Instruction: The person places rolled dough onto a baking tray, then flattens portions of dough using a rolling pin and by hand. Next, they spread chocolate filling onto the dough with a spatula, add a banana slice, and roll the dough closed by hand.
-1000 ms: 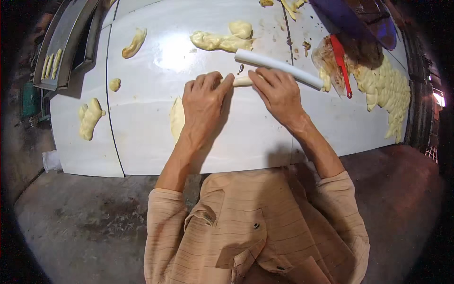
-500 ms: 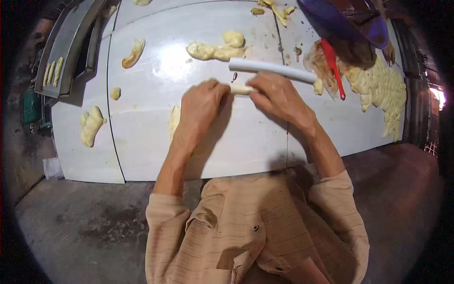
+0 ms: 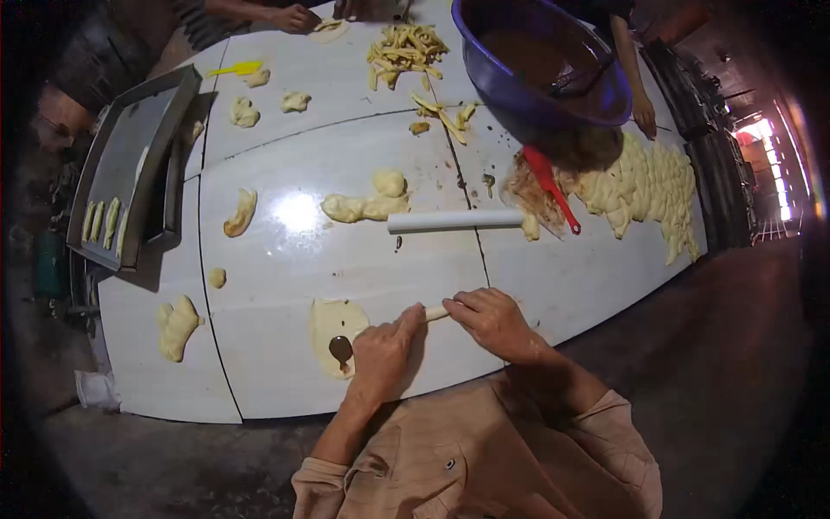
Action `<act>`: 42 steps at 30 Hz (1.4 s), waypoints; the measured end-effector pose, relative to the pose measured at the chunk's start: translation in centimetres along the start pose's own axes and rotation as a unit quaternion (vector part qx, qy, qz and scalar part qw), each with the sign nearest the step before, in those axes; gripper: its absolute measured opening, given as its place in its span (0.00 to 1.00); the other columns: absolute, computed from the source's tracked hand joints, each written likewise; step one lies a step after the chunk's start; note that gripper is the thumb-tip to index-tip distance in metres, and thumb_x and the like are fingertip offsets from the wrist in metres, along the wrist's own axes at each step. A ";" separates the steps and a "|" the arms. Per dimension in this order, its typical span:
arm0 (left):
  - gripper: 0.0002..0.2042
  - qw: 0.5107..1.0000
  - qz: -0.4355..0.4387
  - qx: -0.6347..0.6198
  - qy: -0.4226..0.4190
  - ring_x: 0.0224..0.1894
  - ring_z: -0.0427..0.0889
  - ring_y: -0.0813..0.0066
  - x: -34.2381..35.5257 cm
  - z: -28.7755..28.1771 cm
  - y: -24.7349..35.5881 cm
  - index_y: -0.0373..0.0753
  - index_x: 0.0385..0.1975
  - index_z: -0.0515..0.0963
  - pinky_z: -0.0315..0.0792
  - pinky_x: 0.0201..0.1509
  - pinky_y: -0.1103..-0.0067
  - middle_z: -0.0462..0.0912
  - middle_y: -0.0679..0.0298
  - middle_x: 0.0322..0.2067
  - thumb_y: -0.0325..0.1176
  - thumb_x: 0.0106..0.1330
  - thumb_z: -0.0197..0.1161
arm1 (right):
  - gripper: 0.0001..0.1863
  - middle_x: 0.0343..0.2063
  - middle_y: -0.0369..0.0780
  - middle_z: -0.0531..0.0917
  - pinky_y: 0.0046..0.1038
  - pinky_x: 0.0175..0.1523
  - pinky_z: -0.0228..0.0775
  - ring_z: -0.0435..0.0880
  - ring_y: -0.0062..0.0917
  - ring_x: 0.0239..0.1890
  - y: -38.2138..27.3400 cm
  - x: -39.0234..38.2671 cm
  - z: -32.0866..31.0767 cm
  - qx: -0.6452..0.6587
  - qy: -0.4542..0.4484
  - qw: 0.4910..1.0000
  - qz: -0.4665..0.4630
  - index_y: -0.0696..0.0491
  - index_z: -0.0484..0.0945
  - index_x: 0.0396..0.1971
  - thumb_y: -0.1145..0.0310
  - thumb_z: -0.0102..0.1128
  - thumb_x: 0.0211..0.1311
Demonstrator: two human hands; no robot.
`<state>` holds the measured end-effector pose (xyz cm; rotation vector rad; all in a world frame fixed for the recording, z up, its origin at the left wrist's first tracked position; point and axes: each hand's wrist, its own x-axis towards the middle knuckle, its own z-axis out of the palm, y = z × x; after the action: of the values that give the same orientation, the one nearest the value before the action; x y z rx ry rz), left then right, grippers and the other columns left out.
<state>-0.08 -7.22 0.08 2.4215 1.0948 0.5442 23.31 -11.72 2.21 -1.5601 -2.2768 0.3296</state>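
Near the front edge of the table, a thin pale dough roll (image 3: 438, 312) spans the gap between my hands. My left hand (image 3: 386, 350) is closed on its left end, and my right hand (image 3: 494, 324) has its fingers curled over the right end. Just left of my left hand lies a flat oval of dough (image 3: 325, 318), partly covered by that hand. On this oval sits a glossy dark brown blob of filling (image 3: 341, 349). Beyond my hands, a white rolling tube (image 3: 450, 221) lies crosswise, with lumps of dough (image 3: 353, 208) behind its left end.
At the back right stands a purple basin (image 3: 484, 73) of brown filling; a red spatula (image 3: 551, 189) lies near a spread of dough pieces (image 3: 644, 186). On the left is a metal tray (image 3: 164, 112) with several dough sticks. Other people's hands (image 3: 294, 19) work across the table.
My hands have moved nearer to me with the dough roll, away from the white tube. The view has tilted up, and the filling on the flat dough now shows.
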 end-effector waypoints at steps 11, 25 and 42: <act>0.19 0.996 -0.059 0.006 0.065 0.29 0.88 0.64 -1.2 -4.1 0.0 0.44 0.53 0.83 0.79 0.31 0.73 0.86 0.58 0.53 0.32 0.61 0.73 | 0.15 0.36 0.46 0.87 0.42 0.46 0.78 0.87 0.43 0.38 10.3 15.8 -4.4 0.018 0.175 0.972 0.157 0.54 0.85 0.43 0.58 0.65 0.64; 0.12 0.933 -0.313 -0.007 0.176 0.45 0.91 0.59 -7.0 -6.2 1.0 0.34 0.47 0.86 0.87 0.38 0.73 0.88 0.49 0.46 0.25 0.64 0.72 | 0.22 0.36 0.48 0.89 0.39 0.49 0.78 0.89 0.42 0.42 21.6 28.3 -3.1 0.005 0.043 0.970 0.241 0.49 0.90 0.41 0.48 0.64 0.58; 0.12 0.981 -0.159 -0.047 0.102 0.45 0.91 0.60 -7.7 -12.2 -10.5 0.35 0.46 0.86 0.87 0.42 0.73 0.88 0.49 0.45 0.22 0.63 0.71 | 0.19 0.26 0.28 0.79 0.18 0.28 0.57 0.68 0.09 0.25 11.2 18.7 -4.2 0.253 0.065 0.920 0.292 0.55 0.86 0.44 0.54 0.66 0.69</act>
<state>-17.36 -4.25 3.39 2.0859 1.4718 0.7275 28.47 9.72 4.68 -1.8502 -1.4128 0.8597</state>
